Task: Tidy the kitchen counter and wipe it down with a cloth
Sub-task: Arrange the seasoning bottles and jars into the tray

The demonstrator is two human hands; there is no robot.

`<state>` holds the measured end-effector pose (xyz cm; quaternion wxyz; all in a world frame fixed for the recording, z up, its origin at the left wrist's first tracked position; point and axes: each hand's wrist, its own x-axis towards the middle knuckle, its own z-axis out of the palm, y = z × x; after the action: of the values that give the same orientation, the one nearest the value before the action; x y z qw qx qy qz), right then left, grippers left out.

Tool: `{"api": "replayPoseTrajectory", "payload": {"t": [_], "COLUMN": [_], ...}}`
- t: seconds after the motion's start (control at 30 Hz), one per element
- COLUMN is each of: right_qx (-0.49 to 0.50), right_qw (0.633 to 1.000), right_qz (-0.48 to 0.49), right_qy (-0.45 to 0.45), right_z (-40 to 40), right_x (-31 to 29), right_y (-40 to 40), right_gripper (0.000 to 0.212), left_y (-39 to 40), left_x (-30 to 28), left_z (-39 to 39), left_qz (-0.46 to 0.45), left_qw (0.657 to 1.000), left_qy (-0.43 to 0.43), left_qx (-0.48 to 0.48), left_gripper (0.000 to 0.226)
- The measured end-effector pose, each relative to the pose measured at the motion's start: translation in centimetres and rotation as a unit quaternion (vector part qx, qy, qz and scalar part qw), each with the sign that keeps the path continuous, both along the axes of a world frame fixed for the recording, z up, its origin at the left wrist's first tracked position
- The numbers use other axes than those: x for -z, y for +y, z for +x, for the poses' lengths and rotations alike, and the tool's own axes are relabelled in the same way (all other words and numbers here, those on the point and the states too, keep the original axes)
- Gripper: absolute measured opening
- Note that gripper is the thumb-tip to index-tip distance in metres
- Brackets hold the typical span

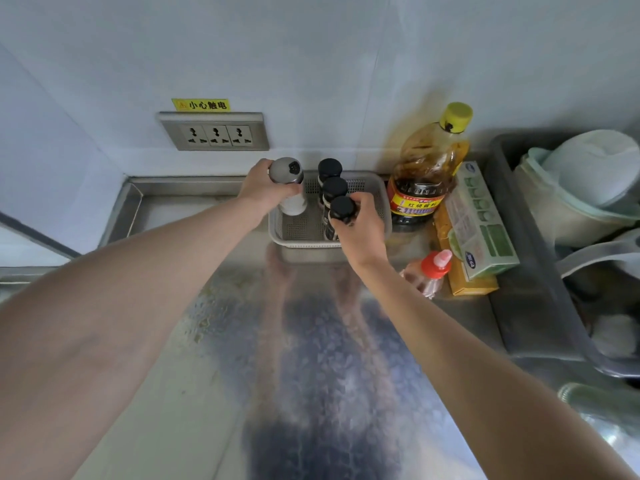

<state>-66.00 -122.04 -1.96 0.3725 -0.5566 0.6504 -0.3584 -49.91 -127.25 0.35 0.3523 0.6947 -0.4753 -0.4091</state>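
Counter (311,341) basket (374,216): fingers (360,202) apparently encircle black-capped bottle (342,209).

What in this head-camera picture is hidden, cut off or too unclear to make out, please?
- Head view: the left hand covers the label of the grey-capped shaker.
- The right hand hides the body of the front black-capped bottle.
- The basket floor under the bottles is hidden by them.
- The grey tub is cut off by the right edge.
- No cloth can be made out.
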Motion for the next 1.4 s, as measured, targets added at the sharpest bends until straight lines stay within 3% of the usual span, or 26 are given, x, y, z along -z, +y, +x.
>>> {"api": "replayPoseTrajectory", "payload": {"t": [0.37,0.63,0.8,0.97,1.2,1.3,1.4], "right_qx": [0.005,-0.065,-0.097,-0.026,0.033,0.059,0.075], "right_qw": [1.000,0.994,0.985,0.984,0.995,0.995,0.994], "right_qz": [0.004,-0.005,-0.066,-0.098,0.068,0.084,0.078], "right_qy": [-0.010,0.087,0.130,0.144,0.068,0.023,0.036], "right_z": [0.0,-1.3,-3.7,-8.4,-10.5,-10.5,-10.5], "right_x": [0.6,-3.7,-8.2,-8.6,-2.9,-1.2,-0.5], "right_y": [-0.3,1.2,3.6,7.1,10.3,10.3,9.7], "right_gripper": [0.047,0.059,0.050,0.057,0.084,0.074,0.055], "left_y": [-0.6,1.4,3.7,6.0,8.7,9.4,9.4], "left_x": [1.8,-0.6,-3.2,-4.9,-4.6,-4.0,-3.8], "left_z": [-1.0,-1.1,-2.1,-4.1,-5.5,-5.5,-5.1], "left_qz": [0.014,0.044,0.029,0.013,0.016,0.028,0.031], "left_qw": [0.999,0.998,0.998,0.993,0.987,0.985,0.984], "left_qy": [0.010,-0.023,-0.027,-0.027,-0.039,-0.043,-0.044], "left_qx": [0.029,0.025,0.055,0.110,0.156,0.167,0.167], "left_gripper": [0.057,0.077,0.058,0.052,0.038,0.037,0.039]}}
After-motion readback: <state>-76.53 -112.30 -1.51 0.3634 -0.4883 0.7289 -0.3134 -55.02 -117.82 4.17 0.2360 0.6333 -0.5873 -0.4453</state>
